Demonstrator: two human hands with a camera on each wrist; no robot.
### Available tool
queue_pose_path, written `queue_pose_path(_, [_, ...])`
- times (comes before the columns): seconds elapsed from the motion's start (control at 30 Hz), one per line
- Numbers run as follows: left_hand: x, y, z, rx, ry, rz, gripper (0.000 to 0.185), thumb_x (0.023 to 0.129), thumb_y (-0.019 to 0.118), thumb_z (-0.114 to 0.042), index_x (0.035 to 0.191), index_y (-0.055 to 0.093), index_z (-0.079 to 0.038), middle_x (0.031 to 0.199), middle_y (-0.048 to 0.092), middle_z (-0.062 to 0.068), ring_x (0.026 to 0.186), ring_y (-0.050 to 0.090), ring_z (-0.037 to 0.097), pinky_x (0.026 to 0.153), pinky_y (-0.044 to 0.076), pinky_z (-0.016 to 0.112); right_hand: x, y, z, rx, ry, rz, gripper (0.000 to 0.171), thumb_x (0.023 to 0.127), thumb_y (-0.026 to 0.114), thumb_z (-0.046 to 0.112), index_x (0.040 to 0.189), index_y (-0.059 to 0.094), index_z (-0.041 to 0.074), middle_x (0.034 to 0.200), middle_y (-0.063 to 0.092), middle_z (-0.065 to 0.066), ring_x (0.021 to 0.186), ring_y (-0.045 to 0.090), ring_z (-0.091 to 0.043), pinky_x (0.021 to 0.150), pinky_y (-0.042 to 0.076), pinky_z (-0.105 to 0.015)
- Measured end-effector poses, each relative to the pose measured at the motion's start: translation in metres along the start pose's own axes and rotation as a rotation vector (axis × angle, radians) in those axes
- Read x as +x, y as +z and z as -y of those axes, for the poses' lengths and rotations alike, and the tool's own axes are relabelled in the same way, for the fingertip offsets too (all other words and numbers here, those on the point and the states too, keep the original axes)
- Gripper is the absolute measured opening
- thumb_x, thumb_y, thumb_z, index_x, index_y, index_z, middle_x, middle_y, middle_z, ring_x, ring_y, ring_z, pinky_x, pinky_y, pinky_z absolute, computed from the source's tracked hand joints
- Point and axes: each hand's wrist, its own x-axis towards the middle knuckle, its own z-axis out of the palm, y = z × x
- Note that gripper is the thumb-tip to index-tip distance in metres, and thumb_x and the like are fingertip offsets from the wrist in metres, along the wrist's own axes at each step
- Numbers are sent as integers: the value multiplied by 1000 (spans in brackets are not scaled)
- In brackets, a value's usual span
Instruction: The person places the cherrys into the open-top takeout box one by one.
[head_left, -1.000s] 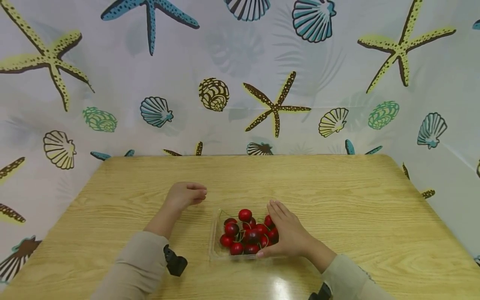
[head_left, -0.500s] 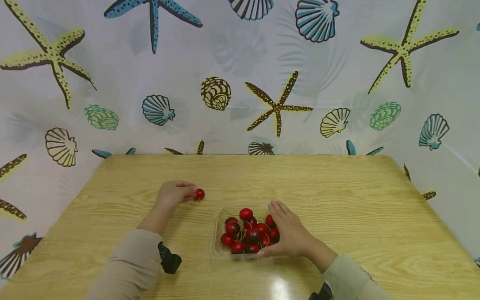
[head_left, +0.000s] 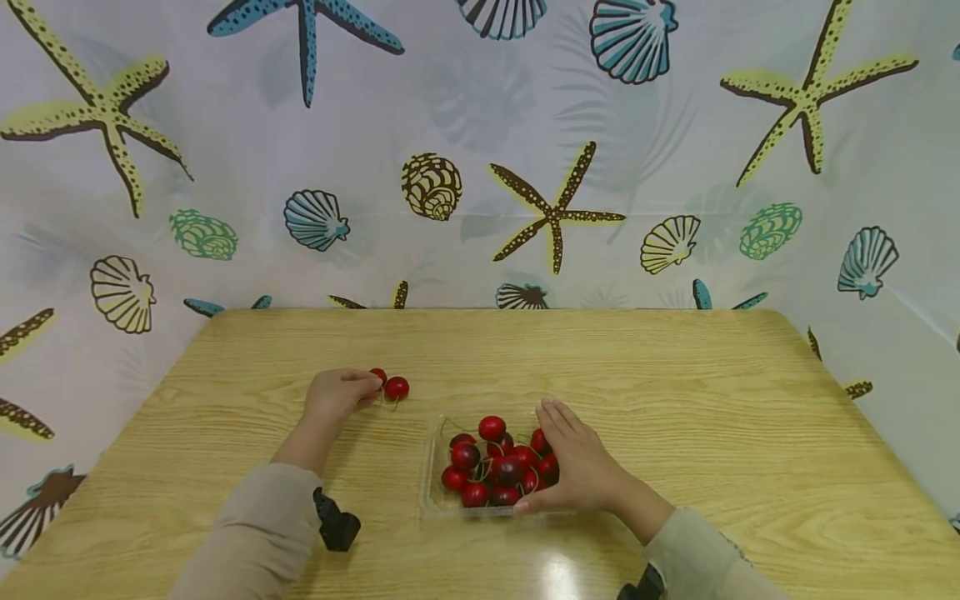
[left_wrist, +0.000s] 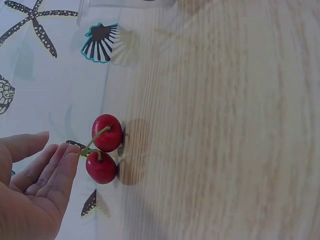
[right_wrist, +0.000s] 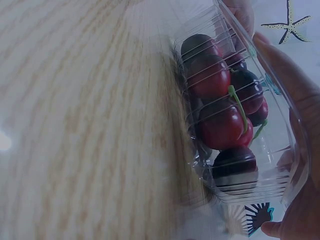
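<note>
Head view: pale wood-grain table, walled on three sides by a white sheet printed with starfish and shells; glare patch on the wood just short of the right wrist.
Left hand: released, fingers straight and relaxed, tips at the joined green stems of the cherry pair; contact or a hair apart, could not tell.
Cherry pair: two glossy red cherries on the table just past the left fingertips, side by side and touching in the left wrist view.
Right hand: cupped against the near-right side of the clear tray, thumb along its near edge, fingers along its right wall, grasping it.
Clear tray: thin ribbed transparent plastic, flat on the table, lying between the two hands, nearer the right.
Tray cherries: heap of about a dozen, bright red to near-black, thin green stems.
Hard to read: right wrist view was blurred and showed the fruit only through the plastic; exact count unclear, some cherries hidden behind the right hand.
Cut off: both beige sleeves ran out at the bottom edge; dark wrist mounts partly visible.
</note>
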Motion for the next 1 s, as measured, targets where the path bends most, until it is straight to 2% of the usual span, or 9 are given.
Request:
queue_pose_path(0.23, [-1, -1, 4, -14, -10, -57, 32, 87, 50, -9, 113, 50, 10, 109, 50, 21, 96, 52, 27, 82, 42, 33, 0, -1, -1, 3, 6, -3, 119, 56, 56, 73, 137, 9, 0, 143, 4, -11, 129, 0, -26, 99, 11, -48])
queue_pose_path(0.37, [-1, -3, 6, -38, -13, -76, 34, 88, 50, -11, 115, 49, 9, 110, 50, 19, 97, 51, 25, 84, 41, 33, 1, -1, -2, 7, 12, 0, 118, 56, 57, 71, 137, 10, -1, 143, 4, -11, 129, 1, -26, 99, 11, -48])
queue_pose_path(0.87, [3, 3, 22, 5, -51, -79, 26, 84, 49, -5, 105, 54, 10, 99, 56, 17, 82, 55, 19, 75, 45, 32, 1, 1, -3, 19, -5, 0, 118, 56, 57, 71, 137, 11, -2, 142, 5, -14, 129, 0, -27, 98, 11, -49])
queue_pose_path(1.0, [5, 7, 25, -21, -54, -87, 22, 83, 48, -2, 100, 56, 12, 84, 60, 12, 70, 56, 12, 69, 47, 28, 1, 1, -2, 19, -11, -1, 118, 56, 57, 72, 137, 10, -2, 142, 5, -14, 129, 0, -27, 98, 11, -49])
